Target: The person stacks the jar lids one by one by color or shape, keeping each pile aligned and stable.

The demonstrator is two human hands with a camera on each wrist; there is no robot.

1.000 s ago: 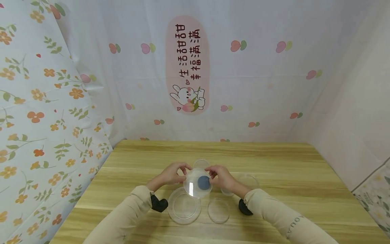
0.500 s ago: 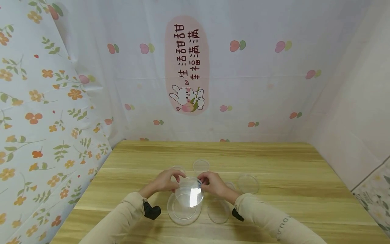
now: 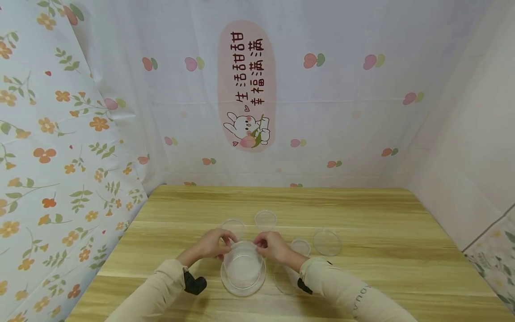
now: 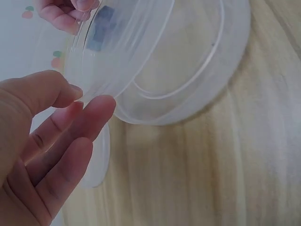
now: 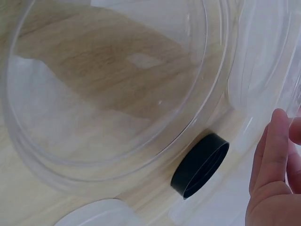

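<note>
Both hands hold a clear round plastic dish (image 3: 242,250) tilted over a larger clear round dish (image 3: 240,293) on the table. The left hand (image 3: 213,243) pinches its left rim between thumb and fingers, as the left wrist view shows close up. On the opposite side, the right hand (image 3: 275,248) pinches the rim. A bluish patch (image 4: 103,28) shows through the held dish (image 4: 131,52). In the right wrist view, a black round cap (image 5: 200,165) stands near the right hand (image 5: 273,174); from the head view it is hidden.
Several clear round pieces lie around: one (image 3: 265,219) behind, one (image 3: 233,226) behind the left hand, two (image 3: 300,247) to the right, and another (image 5: 117,167) partly under the right sleeve. A patterned curtain (image 3: 342,112) hangs behind the wooden table (image 3: 382,268).
Both hands have moved left and toward the person, bringing the held dish over the larger one. The dark blue circle seen through the dish in the head view is now out of sight there.
</note>
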